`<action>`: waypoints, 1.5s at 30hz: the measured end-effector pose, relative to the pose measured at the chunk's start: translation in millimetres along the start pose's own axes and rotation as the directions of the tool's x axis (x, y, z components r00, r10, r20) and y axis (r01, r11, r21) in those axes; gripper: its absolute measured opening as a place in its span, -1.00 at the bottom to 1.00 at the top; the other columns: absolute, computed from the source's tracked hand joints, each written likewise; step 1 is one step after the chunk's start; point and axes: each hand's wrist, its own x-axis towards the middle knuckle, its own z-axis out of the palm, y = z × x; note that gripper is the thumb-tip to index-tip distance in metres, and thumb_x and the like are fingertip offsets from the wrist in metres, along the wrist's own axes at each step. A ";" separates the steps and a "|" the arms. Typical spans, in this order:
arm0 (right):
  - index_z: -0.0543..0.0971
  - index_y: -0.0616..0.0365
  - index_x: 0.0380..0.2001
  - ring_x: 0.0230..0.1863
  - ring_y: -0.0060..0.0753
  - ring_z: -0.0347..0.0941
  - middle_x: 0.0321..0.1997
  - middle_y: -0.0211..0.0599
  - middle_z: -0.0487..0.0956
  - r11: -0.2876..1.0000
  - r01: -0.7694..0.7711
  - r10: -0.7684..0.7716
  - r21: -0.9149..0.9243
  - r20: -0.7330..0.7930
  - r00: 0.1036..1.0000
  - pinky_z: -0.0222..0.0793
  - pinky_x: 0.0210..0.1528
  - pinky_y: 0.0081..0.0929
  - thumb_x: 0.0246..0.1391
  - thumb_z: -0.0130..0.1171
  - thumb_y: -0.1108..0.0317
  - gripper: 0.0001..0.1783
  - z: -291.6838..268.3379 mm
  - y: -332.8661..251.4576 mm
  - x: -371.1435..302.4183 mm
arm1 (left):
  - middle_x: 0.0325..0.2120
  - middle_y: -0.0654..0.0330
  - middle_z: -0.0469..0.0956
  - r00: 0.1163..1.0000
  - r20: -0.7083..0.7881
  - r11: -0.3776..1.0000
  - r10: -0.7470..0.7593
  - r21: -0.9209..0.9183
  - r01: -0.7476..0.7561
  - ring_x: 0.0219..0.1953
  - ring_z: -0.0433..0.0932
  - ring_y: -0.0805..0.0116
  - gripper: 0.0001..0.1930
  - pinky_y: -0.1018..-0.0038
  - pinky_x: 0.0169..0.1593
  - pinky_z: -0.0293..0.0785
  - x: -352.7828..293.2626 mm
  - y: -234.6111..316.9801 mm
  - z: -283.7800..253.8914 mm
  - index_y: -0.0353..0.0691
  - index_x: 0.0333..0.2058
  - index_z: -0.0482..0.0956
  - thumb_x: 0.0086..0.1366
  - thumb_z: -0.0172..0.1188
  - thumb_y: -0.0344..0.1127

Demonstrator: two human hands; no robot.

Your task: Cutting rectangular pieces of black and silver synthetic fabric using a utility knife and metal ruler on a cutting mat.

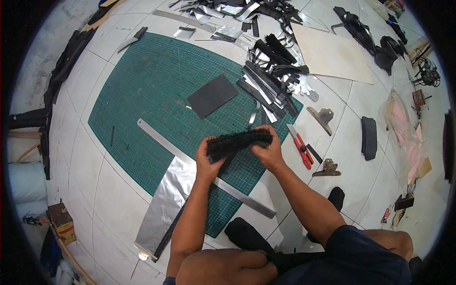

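Note:
Between my two hands is a thick black bundle (pixel 237 144) with a rough, fuzzy upper face; whether it is one folded piece or a stack of sheets I cannot tell. My left hand (pixel 207 164) grips its left end, and my right hand (pixel 269 154) closes round the right end. Below the bundle, a long steel ruler (pixel 159 139) crosses a green cutting mat (pixel 142 85) diagonally. A silver-faced sheet (pixel 168 199) with a black edge lies partly under the ruler, beside my left forearm. Farther off on the mat rests a dark grey rectangle (pixel 212 96).
Black and silver offcut strips (pixel 268 90) pile up at the mat's far right. Right of the mat lie red-handled scissors (pixel 302 147), two metal clips (pixel 322 119) and a folded black piece (pixel 368 138). A beige board (pixel 332 54) is beyond. My black-socked foot (pixel 247 235) is near the mat.

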 end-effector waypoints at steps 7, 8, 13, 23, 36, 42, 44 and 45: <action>0.44 0.18 -0.14 -0.13 -0.49 0.50 -0.21 -0.33 0.59 0.992 -0.009 0.001 -0.122 -0.067 0.998 0.41 0.00 -0.45 -0.10 0.28 0.47 -0.60 18.4 -0.4 5.7 | -0.06 0.07 0.60 0.994 -0.104 0.990 0.042 0.140 -0.027 -0.02 0.59 0.27 -0.47 0.40 0.08 0.48 -8.5 -22.4 -2.5 -0.32 0.01 0.48 0.02 0.44 -0.49; 0.43 0.17 -0.12 -0.12 -0.47 0.50 -0.19 -0.32 0.58 0.994 0.025 -0.028 -0.103 -0.033 0.999 0.42 0.00 -0.45 -0.11 0.30 0.47 -0.57 16.5 -3.3 2.0 | -0.06 0.07 0.60 0.992 -0.091 0.989 0.082 0.128 -0.070 -0.03 0.60 0.28 -0.48 0.40 0.07 0.48 -10.8 -15.0 -2.5 -0.32 0.00 0.49 0.03 0.44 -0.48; 0.40 0.17 -0.07 -0.07 -0.45 0.53 -0.11 -0.32 0.58 0.996 0.085 -0.086 -0.030 -0.009 0.996 0.43 0.07 -0.45 -0.12 0.32 0.57 -0.50 -1.2 4.6 -0.3 | -0.14 0.14 0.61 0.996 -0.036 0.993 0.081 0.086 -0.078 -0.10 0.59 0.31 -0.53 0.36 0.07 0.49 -1.4 -3.0 4.1 -0.34 -0.07 0.51 0.02 0.46 -0.47; 0.45 0.16 -0.10 -0.11 -0.39 0.55 -0.19 -0.29 0.59 0.986 -0.035 0.031 -0.164 -0.028 0.999 0.44 0.01 -0.44 -0.06 0.35 0.42 -0.57 14.0 0.4 5.0 | -0.20 0.15 0.64 0.983 -0.184 0.995 0.006 -0.096 -0.024 -0.12 0.61 0.35 -0.70 0.45 -0.01 0.51 3.1 -14.7 16.7 -0.33 -0.08 0.52 0.20 0.30 -0.55; 0.41 0.14 -0.10 -0.11 -0.32 0.58 -0.17 -0.23 0.61 0.931 0.053 -0.050 -0.362 0.017 0.999 0.46 -0.01 -0.39 -0.16 0.46 0.43 -0.46 2.7 13.5 -1.9 | -0.18 0.12 0.64 0.978 -0.204 0.998 0.046 -0.034 -0.054 -0.13 0.62 0.37 -0.71 0.45 -0.01 0.53 -4.3 -12.1 16.3 -0.35 -0.11 0.52 0.19 0.33 -0.54; 0.45 0.18 -0.08 -0.05 -0.45 0.55 -0.14 -0.30 0.61 0.975 0.086 -0.083 -0.205 0.026 0.996 0.44 0.04 -0.47 -0.06 0.42 0.49 -0.53 17.1 13.9 4.0 | -0.15 0.10 0.65 0.982 -0.186 0.991 0.029 -0.121 -0.052 -0.11 0.62 0.30 -0.71 0.40 0.02 0.53 -1.3 -18.7 17.4 -0.35 -0.08 0.56 0.20 0.31 -0.54; 0.44 0.17 -0.07 -0.06 -0.46 0.55 -0.15 -0.30 0.62 0.940 0.133 -0.126 -0.315 0.043 0.991 0.44 0.03 -0.47 -0.05 0.42 0.47 -0.52 19.8 17.3 4.6 | -0.15 0.10 0.65 0.960 -0.280 0.991 -0.005 -0.133 -0.034 -0.11 0.62 0.30 -0.72 0.40 0.03 0.53 -1.2 -22.0 23.7 -0.34 -0.08 0.56 0.22 0.30 -0.55; 0.42 0.17 -0.06 -0.06 -0.46 0.55 -0.16 -0.30 0.62 0.891 0.178 -0.167 -0.418 0.062 0.984 0.44 0.02 -0.48 -0.03 0.43 0.45 -0.51 20.2 19.0 3.9 | -0.15 0.10 0.65 0.959 -0.282 0.990 -0.006 -0.134 -0.033 -0.11 0.62 0.30 -0.72 0.40 0.03 0.53 -2.3 -23.2 25.3 -0.34 -0.08 0.56 0.22 0.30 -0.55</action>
